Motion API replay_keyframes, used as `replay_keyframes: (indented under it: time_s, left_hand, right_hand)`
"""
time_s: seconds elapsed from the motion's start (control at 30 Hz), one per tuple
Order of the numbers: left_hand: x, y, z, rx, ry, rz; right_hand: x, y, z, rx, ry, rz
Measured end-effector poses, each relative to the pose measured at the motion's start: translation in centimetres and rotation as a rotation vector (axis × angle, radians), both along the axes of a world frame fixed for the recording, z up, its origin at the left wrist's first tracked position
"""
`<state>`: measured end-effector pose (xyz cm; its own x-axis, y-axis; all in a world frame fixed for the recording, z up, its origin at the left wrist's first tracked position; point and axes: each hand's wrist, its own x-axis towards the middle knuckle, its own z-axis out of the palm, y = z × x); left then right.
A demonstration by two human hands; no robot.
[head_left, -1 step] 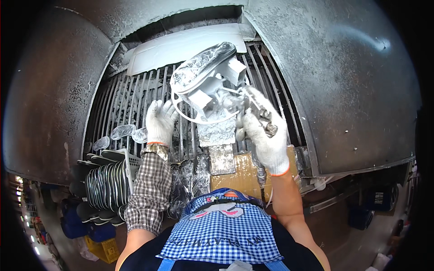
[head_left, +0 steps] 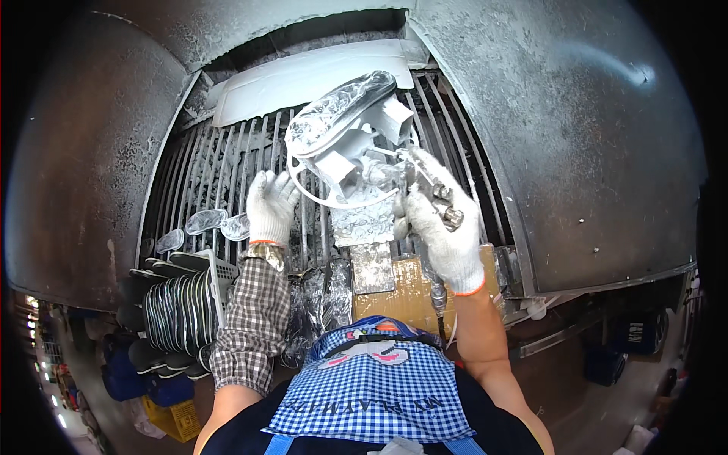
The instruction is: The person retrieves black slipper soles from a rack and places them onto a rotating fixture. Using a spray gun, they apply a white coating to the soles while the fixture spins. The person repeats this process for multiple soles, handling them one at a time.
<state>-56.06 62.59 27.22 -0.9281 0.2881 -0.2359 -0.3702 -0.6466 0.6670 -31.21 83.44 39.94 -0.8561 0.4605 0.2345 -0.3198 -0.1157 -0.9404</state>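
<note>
Booth point(head_left: 576, 152): grey, paint-crusted walls curving round the upper frame. Grate point(head_left: 227, 171): slatted, centre, caked white. Board point(head_left: 303, 76): white sheet, upper centre, behind the grate. Basket point(head_left: 178, 303): lower left, packed with dark soles on edge. Shoe form point(head_left: 341, 121): wrapped sole on a white-coated stand, centre, above the grate. Right hand point(head_left: 444, 231): gloved, fingers closed round a spray gun point(head_left: 432, 186) aimed at the form. Left hand point(head_left: 271, 205): gloved, fingers spread flat on the grate, just left of the stand. Two clear pieces point(head_left: 216, 224): beside the basket.
</note>
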Motion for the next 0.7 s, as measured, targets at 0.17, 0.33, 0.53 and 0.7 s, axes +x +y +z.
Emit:
replay_keyframes:
  time_s: [0.17, 0.33, 0.53, 0.7]
  left_hand:
    - [4.8, 2.0, 0.3, -0.118, -0.118, -0.013]
    - [7.9, 2.3, -1.3, 0.037, -0.119, -0.231]
    - [9.2, 2.9, -0.1, 0.113, -0.095, -0.284]
    - [8.7, 2.7, -0.1, 0.110, -0.125, -0.267]
  right_hand:
    - [-1.5, 0.6, -0.8, 0.141, -0.004, -0.141]
    - [-2.7, 0.7, -0.3, 0.044, 0.050, -0.176]
    - [-2.8, 1.5, -0.2, -0.020, 0.093, -0.244]
    - [-2.5, 1.7, 0.3, 0.064, 0.090, -0.377]
